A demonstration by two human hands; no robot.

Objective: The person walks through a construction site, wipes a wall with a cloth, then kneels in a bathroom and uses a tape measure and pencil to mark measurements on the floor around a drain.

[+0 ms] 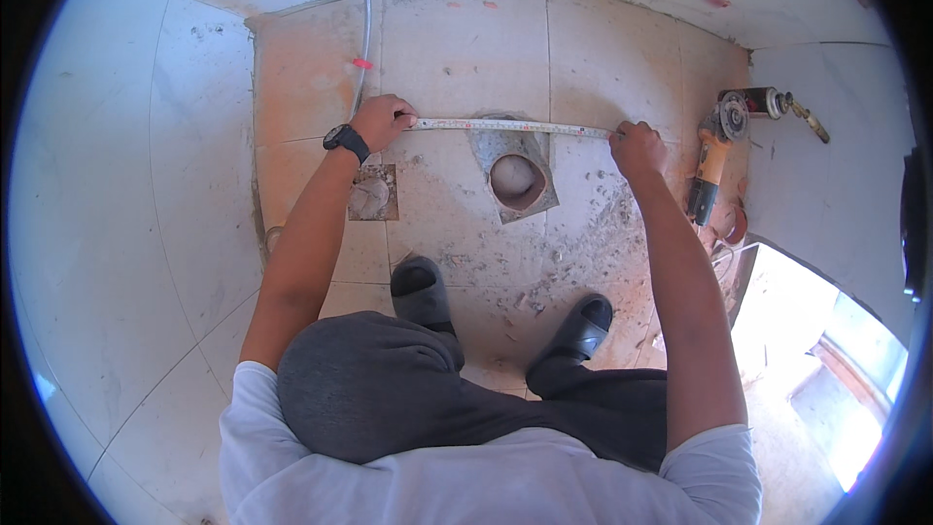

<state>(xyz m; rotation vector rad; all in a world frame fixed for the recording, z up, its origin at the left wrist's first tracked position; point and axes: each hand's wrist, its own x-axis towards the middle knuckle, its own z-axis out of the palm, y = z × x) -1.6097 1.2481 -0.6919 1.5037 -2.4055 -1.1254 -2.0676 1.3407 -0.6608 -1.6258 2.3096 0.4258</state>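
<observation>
Closest to us are our own bent knees in dark trousers (408, 399) and two dark slippers (424, 294) planted on the dusty tiled floor (457, 49). Beyond them we stretch a tape measure (515, 125) flat across the floor, its blade running left to right over the upper edge of the cut-out around a round drain hole (516, 181). Our left hand (382, 121), with a black wristwatch (346, 141) on its wrist, closes its fingers on the left end of the tape and presses it to the tile. Our right hand (637, 149) is curled over the right end, pinching it down. Just below the left hand lies a small square floor drain (373, 192). Right of the right hand, near the wall, an orange angle grinder (714, 154) lies on the floor. A grey hose (363, 49) with a red mark comes down from the far wall toward the left hand.
</observation>
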